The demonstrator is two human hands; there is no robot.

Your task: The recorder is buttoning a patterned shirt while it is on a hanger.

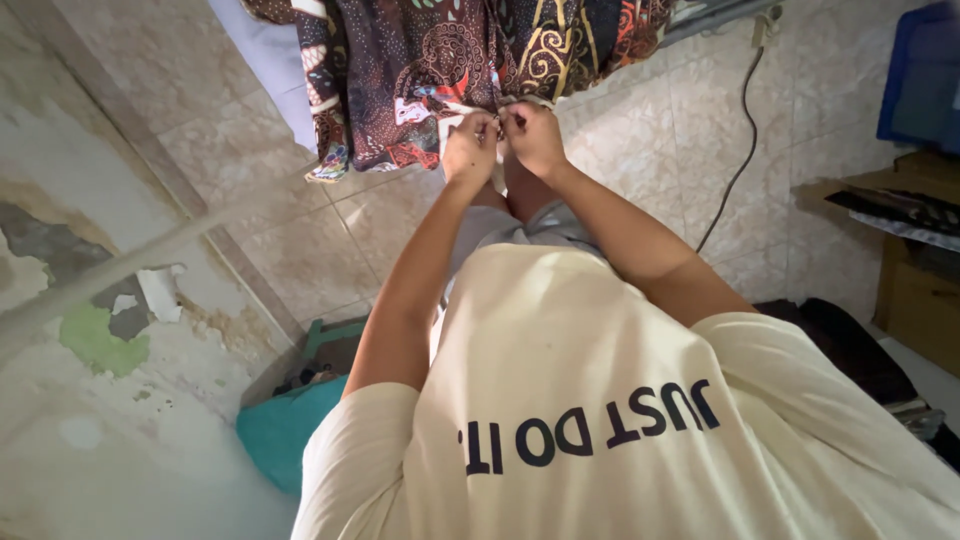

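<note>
A dark batik garment [440, 60] with brown, orange and gold patterns hangs off the far edge of a pale lavender padded surface [268, 62]. My left hand [468, 148] and my right hand [534, 135] are close together at the garment's lower edge. The fingertips of both pinch the cloth at one small spot, possibly a button or a fold; I cannot tell which. My forearms reach out from my cream short-sleeved shirt [600, 400], which fills the lower part of the view.
Beige floor tiles [300, 240] lie below. A wall with peeling paint [90, 300] is at the left. A dark cable [745, 140] runs across the floor. A cardboard box [915, 300], a blue object [925, 75] and a teal bundle [285, 425] stand around.
</note>
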